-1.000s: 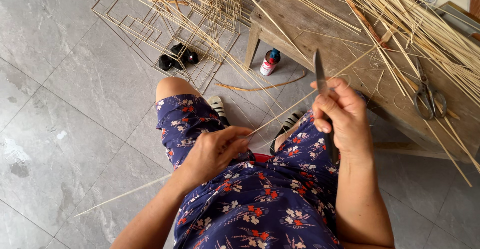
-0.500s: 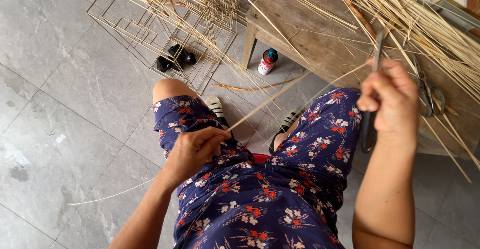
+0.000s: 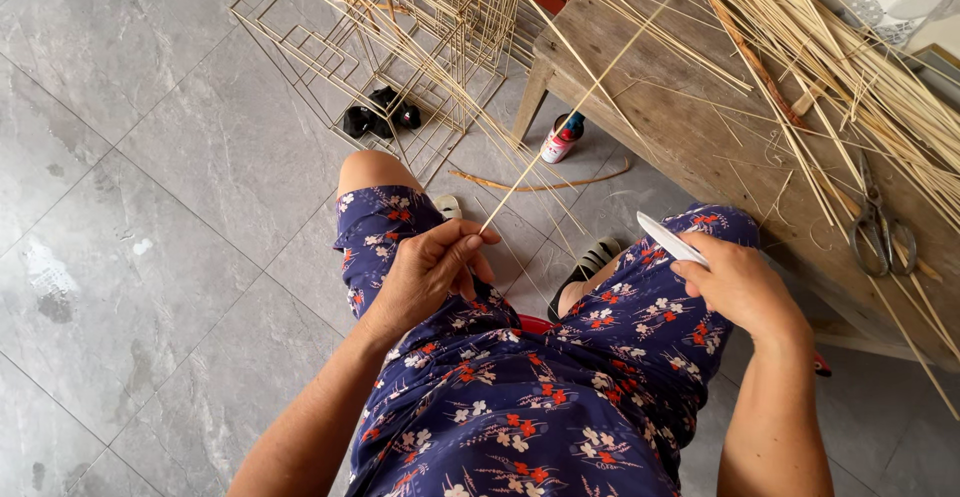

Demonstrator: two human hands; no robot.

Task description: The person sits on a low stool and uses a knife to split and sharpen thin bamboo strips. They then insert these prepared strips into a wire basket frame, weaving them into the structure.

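Over floral lap, left hand (image 3: 425,275) pinching thin pale stick (image 3: 580,107) (long, straight), right hand (image 3: 738,285) gripping knife (image 3: 672,240)

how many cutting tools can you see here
2: a knife held in the right hand, and scissors lying on the wooden bench. More may hide under the sticks.

We are in a home craft workspace for bamboo weaving. Grey floor tiles (image 3: 150,157) spread under us, a rough wooden bench (image 3: 690,127) carries bundles of thin bamboo strips (image 3: 850,67) along its far edge with scissors (image 3: 878,229) near its right end, and open stick frames (image 3: 400,27) stand on the floor.
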